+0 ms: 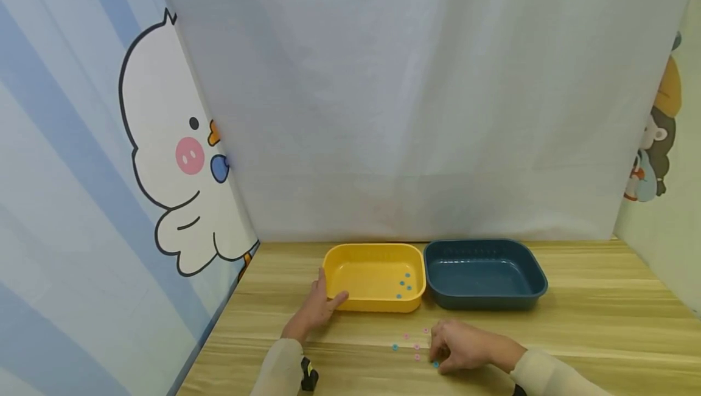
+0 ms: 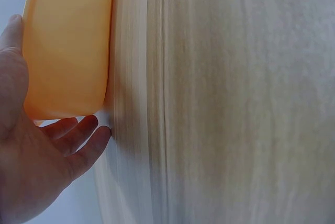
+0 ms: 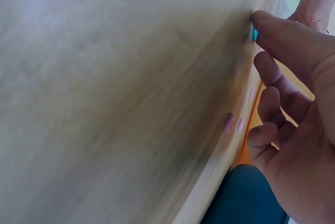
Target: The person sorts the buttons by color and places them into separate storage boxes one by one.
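Note:
My left hand (image 1: 316,305) holds the near left corner of the yellow basin (image 1: 369,306), thumb at the rim and fingers along the end wall. In the left wrist view the basin's orange-looking wall (image 2: 68,51) fills the upper left. Over the table in front of the basins, my right hand (image 1: 462,344) pinches a small blue button (image 1: 435,364) between thumb and forefinger; the other fingers curl loosely. The right wrist view shows that button (image 3: 255,34) at the thumb tip, the forefinger hidden. Several pink buttons (image 1: 417,346) and another blue button (image 1: 395,347) lie just left of this hand.
Several blue buttons (image 1: 402,283) sit in the right part of the yellow basin. A dark blue basin (image 1: 487,302) stands against its right side. Both are near the back edge of the wood-grain table (image 1: 591,323), before a white curtain (image 1: 416,110).

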A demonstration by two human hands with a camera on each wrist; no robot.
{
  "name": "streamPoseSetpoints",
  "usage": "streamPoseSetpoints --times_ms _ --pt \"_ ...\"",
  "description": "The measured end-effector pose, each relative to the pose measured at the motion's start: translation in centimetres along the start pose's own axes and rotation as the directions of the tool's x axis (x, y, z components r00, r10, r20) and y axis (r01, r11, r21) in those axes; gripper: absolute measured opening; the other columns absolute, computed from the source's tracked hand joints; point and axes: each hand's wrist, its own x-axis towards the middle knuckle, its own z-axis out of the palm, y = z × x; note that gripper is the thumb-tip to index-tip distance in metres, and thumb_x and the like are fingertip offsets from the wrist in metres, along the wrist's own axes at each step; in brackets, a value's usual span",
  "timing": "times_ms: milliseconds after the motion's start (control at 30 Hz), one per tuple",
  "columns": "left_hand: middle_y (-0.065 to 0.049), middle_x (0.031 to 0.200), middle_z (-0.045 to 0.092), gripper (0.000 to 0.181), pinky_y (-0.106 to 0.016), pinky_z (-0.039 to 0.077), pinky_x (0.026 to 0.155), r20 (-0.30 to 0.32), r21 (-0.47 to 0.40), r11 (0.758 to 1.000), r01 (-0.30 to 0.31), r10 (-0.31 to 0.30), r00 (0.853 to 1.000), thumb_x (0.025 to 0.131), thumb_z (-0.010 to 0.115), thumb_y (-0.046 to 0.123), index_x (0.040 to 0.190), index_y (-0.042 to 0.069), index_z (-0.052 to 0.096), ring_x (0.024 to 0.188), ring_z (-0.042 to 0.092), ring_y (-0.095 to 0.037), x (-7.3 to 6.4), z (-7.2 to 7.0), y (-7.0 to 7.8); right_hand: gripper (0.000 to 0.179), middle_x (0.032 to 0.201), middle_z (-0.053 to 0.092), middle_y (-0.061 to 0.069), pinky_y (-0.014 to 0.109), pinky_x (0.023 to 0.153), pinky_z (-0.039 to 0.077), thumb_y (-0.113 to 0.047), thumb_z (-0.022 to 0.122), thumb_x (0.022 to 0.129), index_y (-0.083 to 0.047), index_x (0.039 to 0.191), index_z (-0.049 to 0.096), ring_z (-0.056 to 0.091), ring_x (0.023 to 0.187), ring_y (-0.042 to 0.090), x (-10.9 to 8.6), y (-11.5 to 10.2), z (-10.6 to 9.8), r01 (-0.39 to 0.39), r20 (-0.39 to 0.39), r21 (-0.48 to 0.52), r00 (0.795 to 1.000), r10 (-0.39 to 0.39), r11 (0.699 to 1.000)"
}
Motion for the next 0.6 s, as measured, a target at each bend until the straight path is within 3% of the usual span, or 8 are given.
streamPoseSetpoints --times_ms 600 --pt "-0.036 0.146 0.014 0.097 -0.055 0.02 0.107 0.001 -0.001 1.0 0.015 -0.015 1.0 0.093 0.054 0.049 0.148 -0.004 -0.005 0.134 0.022 -0.047 0.09 0.16 -0.23 0.008 0.081 0.053 -0.02 0.013 0.065 0.039 -0.02 0.077 0.079 -0.02 0.086 0.076 0.044 0.074 -0.004 0.04 0.29 0.25 -0.055 0.028 0.051 0.998 0.053 0.997"
